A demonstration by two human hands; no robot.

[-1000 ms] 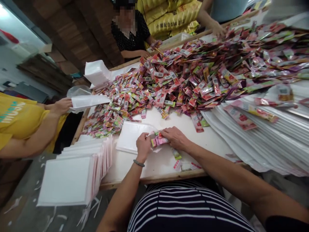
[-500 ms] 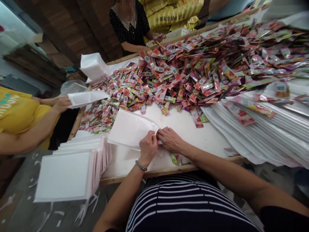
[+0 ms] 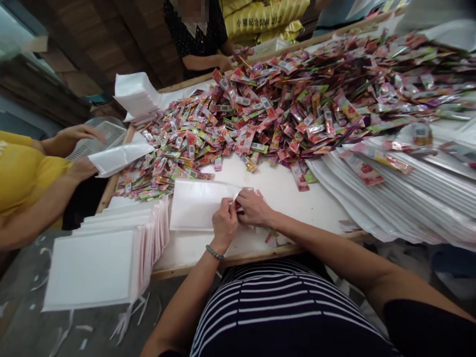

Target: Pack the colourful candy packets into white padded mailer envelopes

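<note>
A white bag [image 3: 195, 204] lies on the white tabletop, its right end between my two hands. My left hand [image 3: 224, 220], with a beaded bracelet at the wrist, pinches the edge of that end. Fingers of my right hand [image 3: 254, 208] are closed on the same end, touching my left fingertips. Red wrapping of small packets shows around my right fingers, partly hidden by them. Beyond the bag spreads a large heap of small colourful packets [image 3: 245, 139].
Stacked white bags stand at the left [image 3: 92, 267] and fan out at the right [image 3: 390, 198], packets on top. Another white stack [image 3: 137, 94] is at the back left. A person in yellow [image 3: 33, 173] holds a bag at left; another person [image 3: 201, 44] works across the table.
The white bag has swung lower and lies flatter on the table. The person in yellow has lifted one hand off their bag. The whole view has shifted slightly.
</note>
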